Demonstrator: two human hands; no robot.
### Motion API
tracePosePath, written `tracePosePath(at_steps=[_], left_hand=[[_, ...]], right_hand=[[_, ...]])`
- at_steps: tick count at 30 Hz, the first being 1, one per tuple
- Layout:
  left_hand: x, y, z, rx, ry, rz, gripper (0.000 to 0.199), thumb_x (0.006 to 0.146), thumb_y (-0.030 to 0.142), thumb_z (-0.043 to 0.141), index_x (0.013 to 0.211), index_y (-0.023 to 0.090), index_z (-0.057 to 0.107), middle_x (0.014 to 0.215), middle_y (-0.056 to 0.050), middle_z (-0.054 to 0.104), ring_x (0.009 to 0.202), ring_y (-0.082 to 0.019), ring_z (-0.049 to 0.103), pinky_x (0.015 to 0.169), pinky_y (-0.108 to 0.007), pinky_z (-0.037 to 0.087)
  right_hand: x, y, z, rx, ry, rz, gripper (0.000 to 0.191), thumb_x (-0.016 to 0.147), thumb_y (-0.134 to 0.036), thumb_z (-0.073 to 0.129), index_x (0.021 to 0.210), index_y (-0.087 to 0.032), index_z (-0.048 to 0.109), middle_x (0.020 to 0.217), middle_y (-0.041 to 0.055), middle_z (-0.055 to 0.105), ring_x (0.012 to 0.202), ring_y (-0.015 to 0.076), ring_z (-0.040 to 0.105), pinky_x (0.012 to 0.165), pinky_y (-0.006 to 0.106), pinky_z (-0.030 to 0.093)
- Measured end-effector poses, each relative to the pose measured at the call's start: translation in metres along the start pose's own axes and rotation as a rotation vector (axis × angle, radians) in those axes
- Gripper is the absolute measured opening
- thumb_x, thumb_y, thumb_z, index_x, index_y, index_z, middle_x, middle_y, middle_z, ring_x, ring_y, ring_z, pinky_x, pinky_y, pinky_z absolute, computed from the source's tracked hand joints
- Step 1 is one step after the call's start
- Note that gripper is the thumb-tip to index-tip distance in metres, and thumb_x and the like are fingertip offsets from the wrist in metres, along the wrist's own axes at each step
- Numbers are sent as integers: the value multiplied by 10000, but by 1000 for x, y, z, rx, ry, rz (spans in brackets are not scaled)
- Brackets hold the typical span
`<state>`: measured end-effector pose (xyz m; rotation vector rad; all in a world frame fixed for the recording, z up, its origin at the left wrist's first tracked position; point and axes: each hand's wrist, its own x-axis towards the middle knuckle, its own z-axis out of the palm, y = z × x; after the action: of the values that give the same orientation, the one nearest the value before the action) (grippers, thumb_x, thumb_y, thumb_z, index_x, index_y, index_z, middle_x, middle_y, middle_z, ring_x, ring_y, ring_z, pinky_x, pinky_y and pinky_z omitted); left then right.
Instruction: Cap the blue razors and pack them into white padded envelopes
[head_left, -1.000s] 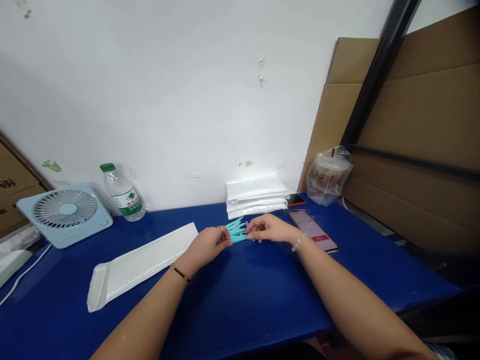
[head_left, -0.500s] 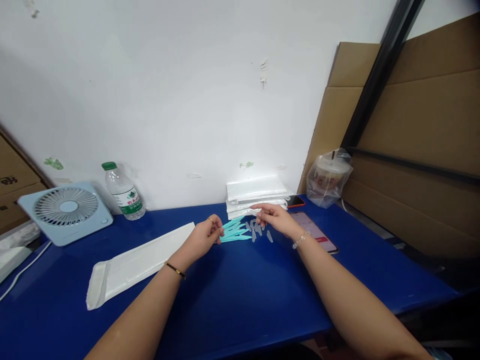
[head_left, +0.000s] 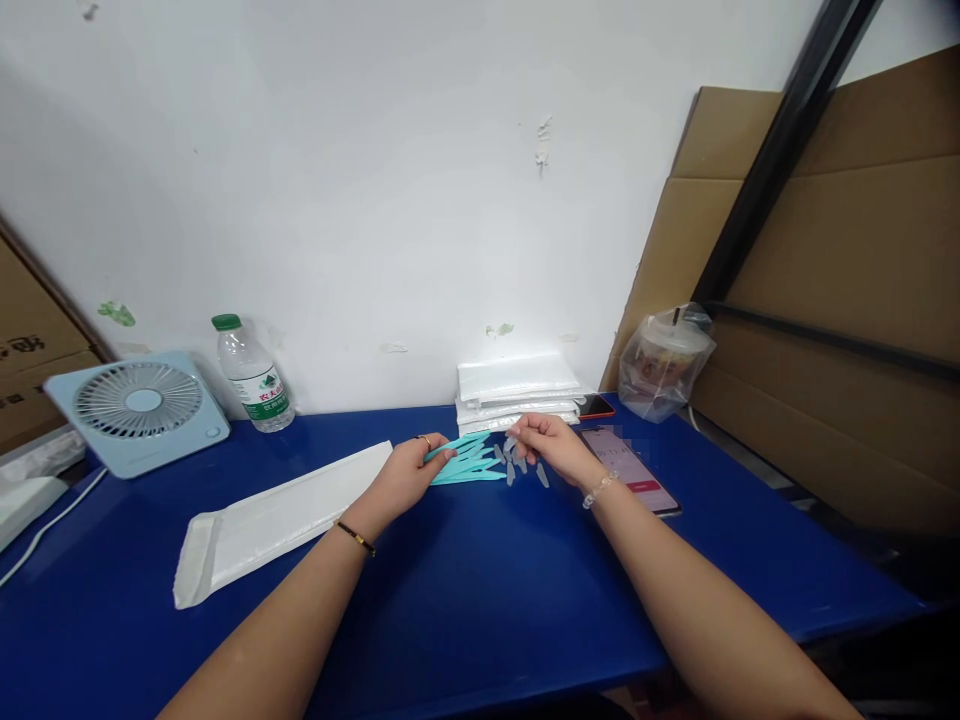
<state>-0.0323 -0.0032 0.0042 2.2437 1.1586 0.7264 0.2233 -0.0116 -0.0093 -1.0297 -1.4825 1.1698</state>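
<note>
Several thin turquoise sticks [head_left: 471,464] lie fanned out on the blue table [head_left: 480,590]. My left hand [head_left: 409,470] is closed at their left end, with a turquoise stick between thumb and fingers. To the right of the sticks lie several small translucent, pointed pieces [head_left: 543,474]. My right hand [head_left: 546,446] is over these pieces, thumb and index finger pinched together; what they hold is too small to make out. A long white padded envelope [head_left: 285,520] lies flat to the left of my left hand.
Behind my hands is a stack of white envelopes [head_left: 517,380] against the wall. A phone [head_left: 634,475] lies right, an orange-edged phone [head_left: 598,406] behind it, near a bagged cup [head_left: 666,360]. A bottle [head_left: 259,385] and a fan [head_left: 142,410] stand left.
My left hand has closed on a turquoise stick, its fingers now over the sticks' left end. My right thumb and index finger have come together in a pinch. The view has shifted slightly.
</note>
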Motion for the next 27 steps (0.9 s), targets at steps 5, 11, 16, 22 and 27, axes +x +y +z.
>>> tracePosePath(at_steps=[5, 11, 16, 22, 27], left_hand=[[0, 0, 1, 32, -24, 2, 358, 885, 468, 351, 806, 197, 572, 741, 8, 561, 711, -152, 499, 635, -247, 354], [0, -2, 2, 72, -32, -4, 376, 886, 477, 340, 743, 194, 542, 713, 7, 542, 703, -152, 495, 627, -248, 352], [1, -6, 4, 93, -35, 6, 373, 887, 471, 346, 728, 194, 540, 680, 16, 519, 671, -146, 477, 606, -245, 335], [0, -5, 6, 84, -71, 0, 374, 885, 463, 349, 798, 190, 589, 716, 6, 544, 688, -151, 485, 619, -251, 345], [0, -5, 4, 76, -51, -25, 371, 883, 466, 350, 803, 197, 593, 726, 3, 564, 706, -158, 503, 626, -253, 349]], right_hand=[[-2, 0, 7, -2, 57, -42, 267, 760, -418, 652, 766, -155, 610, 642, 0, 606, 522, 78, 527, 519, 204, 437], [-3, 0, 13, 8, 75, -109, 334, 690, -424, 716, 888, -169, 629, 733, 26, 637, 675, 144, 627, 677, 289, 522], [-3, -2, 15, 2, 62, -124, 328, 696, -420, 713, 891, -168, 634, 750, 31, 645, 692, 150, 645, 698, 301, 529], [-4, 0, 20, -25, -14, -126, 310, 700, -404, 710, 878, -161, 634, 746, 33, 643, 675, 147, 633, 658, 295, 525], [-4, -4, 16, -112, 79, -152, 292, 713, -408, 690, 858, -162, 631, 676, 21, 619, 628, 142, 609, 595, 268, 505]])
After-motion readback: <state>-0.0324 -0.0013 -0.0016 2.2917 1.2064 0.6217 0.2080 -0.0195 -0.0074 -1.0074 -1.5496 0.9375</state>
